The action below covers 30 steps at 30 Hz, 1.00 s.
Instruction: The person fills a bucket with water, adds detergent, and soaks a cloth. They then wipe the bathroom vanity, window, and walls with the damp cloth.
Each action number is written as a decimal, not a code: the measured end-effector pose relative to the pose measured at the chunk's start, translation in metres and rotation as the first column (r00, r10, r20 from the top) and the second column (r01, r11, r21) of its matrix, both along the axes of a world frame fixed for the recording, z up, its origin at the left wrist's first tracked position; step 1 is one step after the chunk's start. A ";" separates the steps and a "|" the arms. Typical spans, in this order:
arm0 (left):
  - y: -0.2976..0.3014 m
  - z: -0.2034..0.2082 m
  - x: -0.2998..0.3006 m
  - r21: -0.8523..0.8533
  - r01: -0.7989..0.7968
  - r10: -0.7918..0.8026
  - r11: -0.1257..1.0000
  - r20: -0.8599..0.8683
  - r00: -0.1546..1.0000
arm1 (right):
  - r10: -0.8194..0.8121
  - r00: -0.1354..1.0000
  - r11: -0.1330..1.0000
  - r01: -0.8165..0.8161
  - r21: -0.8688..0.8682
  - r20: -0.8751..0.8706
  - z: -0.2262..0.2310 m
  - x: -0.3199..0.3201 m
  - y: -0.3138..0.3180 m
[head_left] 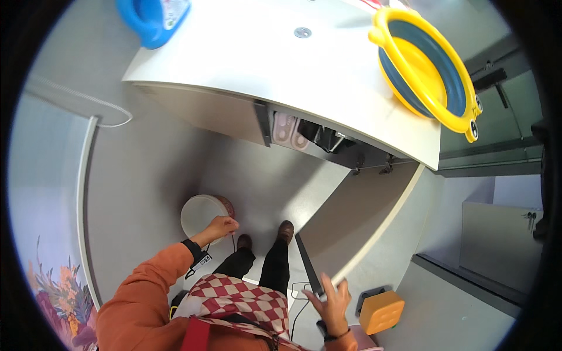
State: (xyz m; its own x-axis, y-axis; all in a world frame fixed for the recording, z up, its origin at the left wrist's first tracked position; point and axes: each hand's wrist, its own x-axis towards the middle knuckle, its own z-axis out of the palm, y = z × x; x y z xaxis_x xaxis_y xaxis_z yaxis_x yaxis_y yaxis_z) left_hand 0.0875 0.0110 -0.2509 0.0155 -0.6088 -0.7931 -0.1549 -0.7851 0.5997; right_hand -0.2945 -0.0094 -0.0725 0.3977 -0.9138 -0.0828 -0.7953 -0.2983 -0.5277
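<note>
A wooden cabinet door (364, 213) stands swung out below the white countertop (252, 44). My right hand (332, 304) is at its near end, thumb and fingers spread apart and touching the edge. My left hand (222, 227) is over a round white bin (199, 215) with a patterned reddish side. Its fingers are curled together, and whatever they may hold is hidden. Inside the cabinet are pale pink containers (283, 127) and a black plastic bag (319, 136).
A yellow and dark-blue basin (422, 64) leans at the countertop's right end; a blue plastic container (153, 23) stands at its left. An orange stool (381, 311) is on the floor beyond my right hand. Thin cables (300, 310) lie near the door's end.
</note>
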 end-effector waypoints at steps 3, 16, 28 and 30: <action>0.026 0.044 0.024 -0.033 -0.075 0.076 0.997 0.038 0.996 | 0.152 0.983 0.986 -0.143 -0.085 0.105 0.006 0.065 -0.038; 0.130 0.043 0.070 -0.085 -0.551 0.557 0.830 0.068 0.828 | 0.193 0.976 0.935 -0.150 -0.320 0.105 -0.022 0.206 -0.198; 0.267 -0.128 -0.013 0.268 -0.950 0.944 0.159 0.242 0.226 | 0.340 0.891 0.891 -0.203 -0.407 0.301 -0.055 0.213 -0.221; 0.273 -0.160 -0.012 0.266 -0.958 0.950 0.107 0.257 0.177 | 0.418 0.887 0.861 -0.317 -0.397 0.198 -0.072 0.211 -0.206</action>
